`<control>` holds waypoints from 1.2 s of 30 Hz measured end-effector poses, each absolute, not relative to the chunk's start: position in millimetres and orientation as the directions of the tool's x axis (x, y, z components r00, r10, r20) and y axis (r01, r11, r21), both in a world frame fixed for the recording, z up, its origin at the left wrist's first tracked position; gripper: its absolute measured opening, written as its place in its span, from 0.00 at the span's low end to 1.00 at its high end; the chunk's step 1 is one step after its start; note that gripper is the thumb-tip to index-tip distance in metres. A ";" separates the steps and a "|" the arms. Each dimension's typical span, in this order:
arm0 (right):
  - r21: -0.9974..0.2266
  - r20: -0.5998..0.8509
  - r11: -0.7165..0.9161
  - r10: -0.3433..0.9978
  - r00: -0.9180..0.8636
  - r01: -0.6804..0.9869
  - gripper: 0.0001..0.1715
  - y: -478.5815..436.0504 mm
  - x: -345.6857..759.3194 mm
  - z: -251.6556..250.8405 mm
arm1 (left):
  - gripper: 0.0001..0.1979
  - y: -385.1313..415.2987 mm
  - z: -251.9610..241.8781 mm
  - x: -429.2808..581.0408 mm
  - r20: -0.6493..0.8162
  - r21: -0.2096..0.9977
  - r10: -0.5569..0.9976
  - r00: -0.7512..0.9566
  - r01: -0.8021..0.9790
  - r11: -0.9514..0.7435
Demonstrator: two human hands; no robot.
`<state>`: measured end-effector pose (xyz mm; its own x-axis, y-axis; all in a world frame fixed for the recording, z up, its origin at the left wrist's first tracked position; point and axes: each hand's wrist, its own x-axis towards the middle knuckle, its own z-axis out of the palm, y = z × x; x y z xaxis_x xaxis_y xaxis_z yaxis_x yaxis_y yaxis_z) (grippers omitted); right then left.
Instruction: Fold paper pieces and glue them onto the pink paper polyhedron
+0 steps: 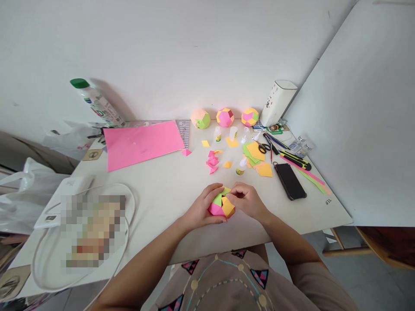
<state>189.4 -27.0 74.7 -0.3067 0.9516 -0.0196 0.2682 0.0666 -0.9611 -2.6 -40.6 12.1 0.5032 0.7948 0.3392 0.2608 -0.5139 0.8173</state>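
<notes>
Near the table's front edge, my left hand (pixel 207 205) is wrapped round a paper ball (pixel 218 210) made of pink, green and orange panels. A dark gap shows in its top. My right hand (pixel 245 199) pinches at the ball's upper right, by a yellow-orange panel; the fingertips hide whether a separate piece is between them. Just beyond the hands lie folded pink paper pieces (pixel 212 160), an orange folded piece (pixel 227 164) and a small glue bottle (pixel 241 166) with a white tip.
Three finished-looking paper balls (pixel 225 117) stand along the wall. Right of my hands are square paper sheets (pixel 256 151), scissors (pixel 264 148), a yellow-black cutter (pixel 295 160) and a phone (pixel 290 181). At left lie a pink sheet (pixel 142 144) and a looped white cable (pixel 132 203).
</notes>
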 end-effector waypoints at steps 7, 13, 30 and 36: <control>-0.957 -0.013 0.074 0.955 -0.297 0.281 0.12 -27.2 189.7 74.2 | 0.42 -40.6 11.8 -2.2 0.390 0.750 0.761 0.519 0.300 -0.589; -0.955 -0.008 0.080 0.956 -0.295 0.285 0.12 -26.8 188.9 73.7 | 0.42 -41.1 13.1 -2.0 0.408 0.715 0.748 0.523 0.328 -0.618; -0.955 0.002 0.088 0.957 -0.289 0.284 0.12 -27.9 189.0 74.6 | 0.42 -41.6 11.7 -1.7 0.415 0.697 0.746 0.520 0.346 -0.629; -0.954 0.001 0.088 0.957 -0.291 0.286 0.12 -27.4 188.3 72.6 | 0.42 -41.7 11.2 -1.6 0.412 0.693 0.748 0.521 0.353 -0.628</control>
<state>188.3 -27.4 72.6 -0.2909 0.9567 0.0010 0.2858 0.0879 -0.9543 -1.6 -41.7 11.2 0.5206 0.7477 0.4122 0.3534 -0.6282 0.6931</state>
